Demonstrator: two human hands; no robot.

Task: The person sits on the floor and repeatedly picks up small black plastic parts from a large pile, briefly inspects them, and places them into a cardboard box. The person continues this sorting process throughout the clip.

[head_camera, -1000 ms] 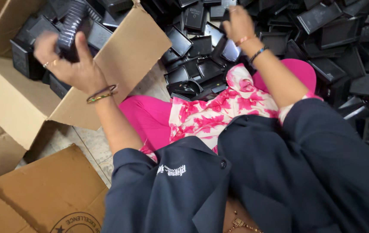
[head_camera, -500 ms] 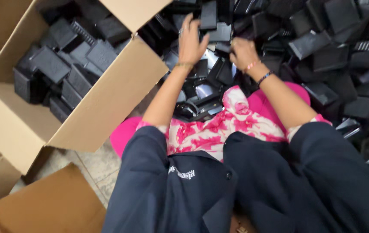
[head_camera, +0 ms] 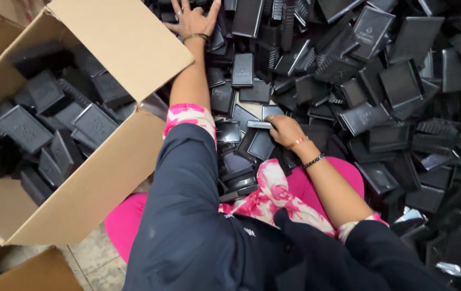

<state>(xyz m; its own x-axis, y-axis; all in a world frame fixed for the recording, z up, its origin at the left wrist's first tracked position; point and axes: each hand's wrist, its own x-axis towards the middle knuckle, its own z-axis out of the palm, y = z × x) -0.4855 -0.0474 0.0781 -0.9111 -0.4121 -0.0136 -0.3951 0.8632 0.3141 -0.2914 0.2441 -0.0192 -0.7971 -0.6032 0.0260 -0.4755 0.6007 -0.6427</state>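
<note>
A big heap of black plastic casings (head_camera: 381,86) covers the floor ahead of me. My left hand (head_camera: 194,19) is stretched far forward at the top of the view, fingers spread and pressing on casings at the back of the heap. My right hand (head_camera: 286,131) is close in, just above my lap, its fingers curled around the edge of a flat black casing (head_camera: 260,143). An open cardboard box (head_camera: 128,48) stands to my left, holding several of the same casings (head_camera: 52,124).
My knees in pink cloth (head_camera: 317,188) sit under the near edge of the heap. A flattened piece of cardboard (head_camera: 36,275) lies at the bottom left, beside a strip of tiled floor (head_camera: 95,258).
My left hand has left the box and reached far forward across the heap. My right hand has drawn back toward my lap and closed on a casing. The view has shifted.
</note>
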